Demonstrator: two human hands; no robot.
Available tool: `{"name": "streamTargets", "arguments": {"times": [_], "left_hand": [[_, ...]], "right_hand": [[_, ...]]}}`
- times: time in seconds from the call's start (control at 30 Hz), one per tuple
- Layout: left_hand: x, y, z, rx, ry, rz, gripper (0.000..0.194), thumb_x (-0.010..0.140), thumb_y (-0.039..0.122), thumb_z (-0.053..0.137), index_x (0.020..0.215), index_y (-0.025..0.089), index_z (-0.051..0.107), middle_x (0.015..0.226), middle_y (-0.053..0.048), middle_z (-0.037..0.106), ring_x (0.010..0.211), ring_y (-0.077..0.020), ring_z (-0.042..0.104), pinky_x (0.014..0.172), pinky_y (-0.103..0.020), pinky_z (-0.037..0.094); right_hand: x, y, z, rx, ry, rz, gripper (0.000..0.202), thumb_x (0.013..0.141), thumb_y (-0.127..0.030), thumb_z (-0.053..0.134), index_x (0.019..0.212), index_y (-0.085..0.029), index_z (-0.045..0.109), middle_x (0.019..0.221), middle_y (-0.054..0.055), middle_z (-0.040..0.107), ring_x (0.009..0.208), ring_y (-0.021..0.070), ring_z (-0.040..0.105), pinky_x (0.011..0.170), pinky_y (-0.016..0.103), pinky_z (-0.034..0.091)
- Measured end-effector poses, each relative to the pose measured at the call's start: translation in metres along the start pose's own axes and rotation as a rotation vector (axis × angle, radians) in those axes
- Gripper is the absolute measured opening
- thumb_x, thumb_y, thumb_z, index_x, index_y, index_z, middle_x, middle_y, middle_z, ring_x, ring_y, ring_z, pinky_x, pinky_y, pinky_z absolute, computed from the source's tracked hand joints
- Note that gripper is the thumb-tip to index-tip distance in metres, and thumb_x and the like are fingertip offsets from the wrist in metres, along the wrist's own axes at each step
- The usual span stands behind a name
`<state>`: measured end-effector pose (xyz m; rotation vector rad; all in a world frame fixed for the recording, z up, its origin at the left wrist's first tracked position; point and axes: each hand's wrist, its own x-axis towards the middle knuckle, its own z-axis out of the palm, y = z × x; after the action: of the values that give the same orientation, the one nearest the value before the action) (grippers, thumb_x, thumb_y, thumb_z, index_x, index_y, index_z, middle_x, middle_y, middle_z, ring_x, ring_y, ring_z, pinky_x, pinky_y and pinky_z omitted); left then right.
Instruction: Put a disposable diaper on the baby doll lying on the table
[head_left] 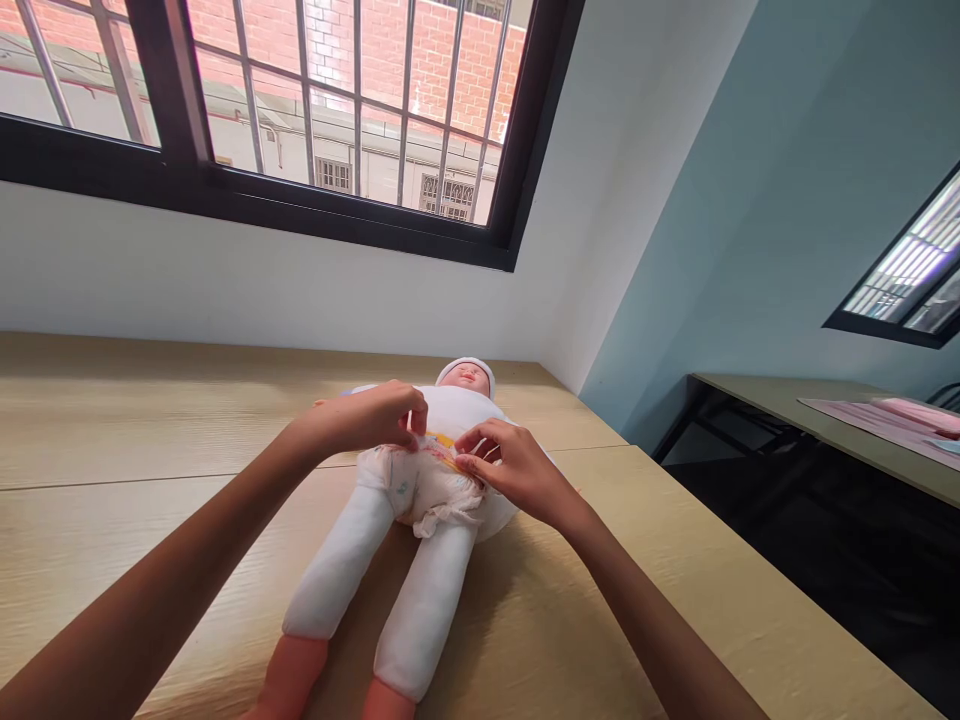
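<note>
A baby doll (429,585) lies on its back on the wooden table, its head far from me and its legs pointing my way. Around its hips is a white diaper (427,490) with small printed marks and a yellow and pink band at the waist. My left hand (386,415) is closed, thumb and fingers pinching the diaper's waist edge on the left. On the right side of the waistband my right hand (506,465) has curled fingers and a thumb pressed on the diaper. My fingers partly hide the band.
The table (150,560) meets a white wall below a barred window (360,120); its right edge runs diagonally. Across a dark gap stands another table (757,400) with pink cloth (885,425) on it.
</note>
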<state>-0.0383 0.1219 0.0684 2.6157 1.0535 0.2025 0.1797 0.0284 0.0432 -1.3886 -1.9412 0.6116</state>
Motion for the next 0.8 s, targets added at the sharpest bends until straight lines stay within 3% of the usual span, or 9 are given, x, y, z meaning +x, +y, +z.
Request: {"name": "streamTargets", "arguments": {"times": [0.3, 0.5, 0.8], "left_hand": [[-0.003, 0.000, -0.004, 0.000, -0.026, 0.011, 0.021, 0.073, 0.028, 0.066, 0.093, 0.024, 0.071, 0.094, -0.004, 0.068, 0.080, -0.0183, 0.064, 0.069, -0.024, 0.047], [-0.004, 0.003, -0.002, 0.019, -0.011, 0.003, 0.015, 0.073, 0.026, 0.066, 0.087, 0.024, 0.072, 0.094, -0.003, 0.069, 0.083, -0.0194, 0.063, 0.071, -0.025, 0.046], [-0.001, 0.011, 0.003, 0.039, 0.027, -0.068, 0.014, 0.069, 0.023, 0.068, 0.083, 0.021, 0.072, 0.085, -0.003, 0.069, 0.076, -0.0193, 0.062, 0.064, -0.025, 0.042]], "right_hand": [[0.000, 0.000, 0.003, 0.018, 0.008, 0.001, 0.007, 0.077, -0.025, 0.069, 0.081, -0.019, 0.066, 0.084, -0.001, 0.068, 0.076, 0.0152, 0.060, 0.066, 0.028, 0.045], [0.001, 0.003, 0.004, 0.082, -0.041, 0.035, 0.014, 0.075, -0.028, 0.071, 0.079, -0.019, 0.061, 0.075, -0.002, 0.062, 0.069, 0.0137, 0.054, 0.059, 0.026, 0.041], [0.001, 0.003, 0.007, 0.103, -0.048, 0.055, 0.014, 0.074, -0.026, 0.071, 0.081, -0.018, 0.062, 0.078, -0.001, 0.063, 0.071, 0.0139, 0.056, 0.059, 0.025, 0.042]]}}
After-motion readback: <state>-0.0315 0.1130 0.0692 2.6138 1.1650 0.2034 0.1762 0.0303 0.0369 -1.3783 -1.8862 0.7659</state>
